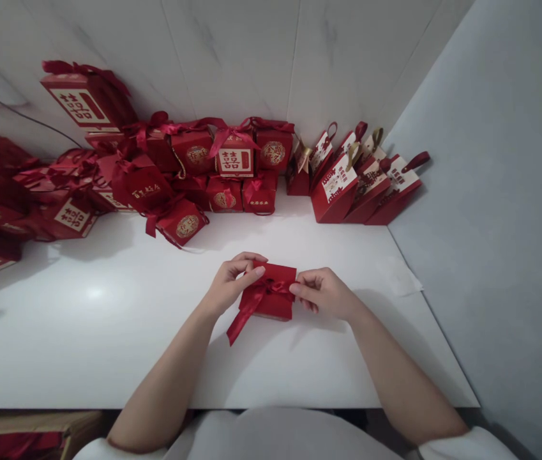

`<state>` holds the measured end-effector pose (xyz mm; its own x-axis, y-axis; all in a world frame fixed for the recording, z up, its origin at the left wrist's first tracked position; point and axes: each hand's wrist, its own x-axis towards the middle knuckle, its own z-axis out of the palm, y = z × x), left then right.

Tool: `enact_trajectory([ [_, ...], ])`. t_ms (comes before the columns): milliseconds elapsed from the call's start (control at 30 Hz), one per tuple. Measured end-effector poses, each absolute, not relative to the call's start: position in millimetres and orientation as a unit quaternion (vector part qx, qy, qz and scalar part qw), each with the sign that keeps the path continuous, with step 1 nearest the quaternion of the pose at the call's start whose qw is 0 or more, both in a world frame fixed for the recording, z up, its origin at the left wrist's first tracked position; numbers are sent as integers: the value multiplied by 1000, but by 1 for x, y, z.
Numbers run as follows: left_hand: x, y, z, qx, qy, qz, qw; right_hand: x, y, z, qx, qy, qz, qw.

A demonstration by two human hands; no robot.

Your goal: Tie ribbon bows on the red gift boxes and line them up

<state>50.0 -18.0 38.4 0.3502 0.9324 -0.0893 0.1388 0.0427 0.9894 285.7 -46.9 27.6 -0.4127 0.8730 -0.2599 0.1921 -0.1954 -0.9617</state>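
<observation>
In the middle of the white table (108, 332) lies a small red gift box (275, 310), with a shiny red ribbon (269, 287) looped across its top. One ribbon tail hangs over the box's near left corner. My left hand (239, 275) holds the box at its left side, thumb on top near the ribbon. At the right edge, my right hand (318, 291) is closed, thumb and finger pinching the ribbon's right part. Some of its fingers are hidden beneath the hand.
Red gift boxes with ribbons (235, 156) are stacked along the marbled wall (232, 57). Several wedge-shaped red boxes with handles (335, 182) stand at back right. A white paper scrap (405, 281) lies by the right panel (500, 191). A cardboard carton (83, 425) sits below the front edge.
</observation>
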Motion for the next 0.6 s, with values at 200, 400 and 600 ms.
enact_trajectory([
  [200,48,-18,40,609,443,339,564,287,-47,27,-444,-569,634,277],
  [400,41,-15,42,682,422,306,514,292,-46,28,-439,-601,614,262],
  [600,37,-12,43,711,396,293,503,295,-46,31,-448,-644,568,251],
])
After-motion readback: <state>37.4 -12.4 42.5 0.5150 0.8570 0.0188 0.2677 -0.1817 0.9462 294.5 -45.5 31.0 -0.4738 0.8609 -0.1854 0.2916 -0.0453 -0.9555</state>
